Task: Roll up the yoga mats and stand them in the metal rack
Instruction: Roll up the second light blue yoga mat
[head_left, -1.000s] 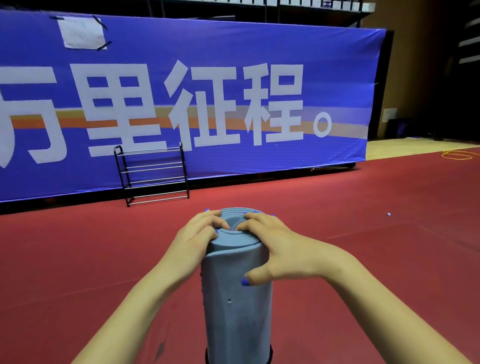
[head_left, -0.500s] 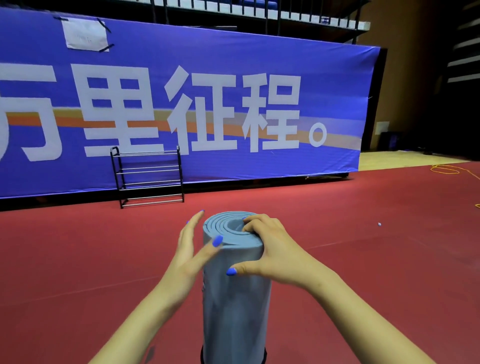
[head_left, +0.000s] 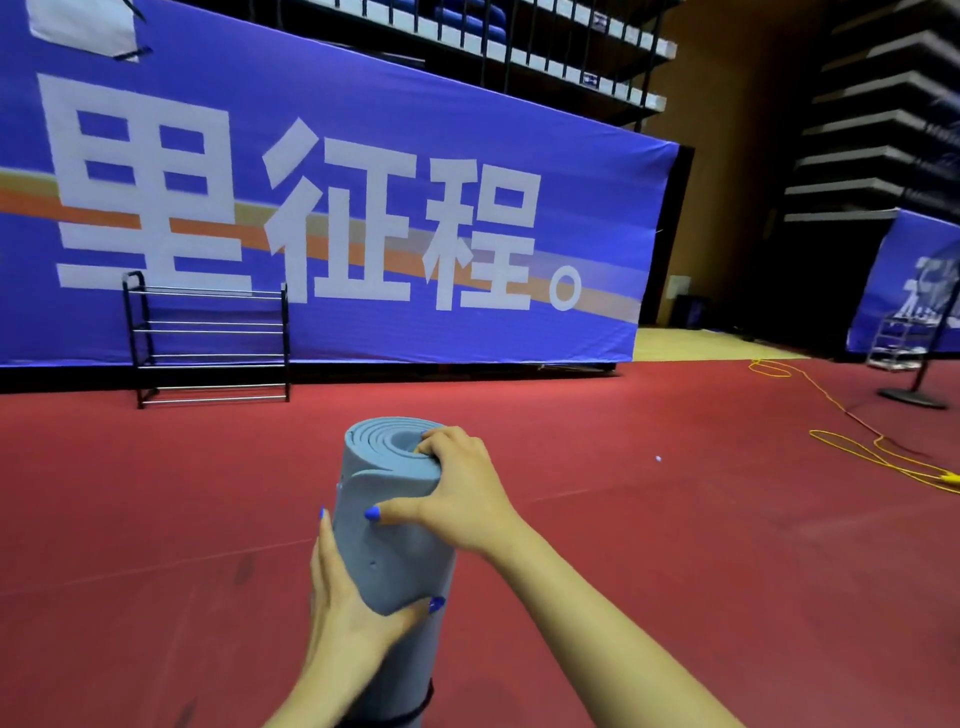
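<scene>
Head view, items on hand: rolled blue-grey yoga mat (head_left: 384, 535), upright, near centre, over red floor (head_left: 623, 571) — black strap (head_left: 423, 699) around its lower end. Right hand (head_left: 457, 488) clasping the top rim, fingertips in the spiral, thumb on the side. Left hand (head_left: 348, 608) wrapped round the mid-section. Metal rack (head_left: 208, 338) well apart, far left, before blue banner (head_left: 363, 156). Yellow cable (head_left: 857, 447) at right.
</scene>
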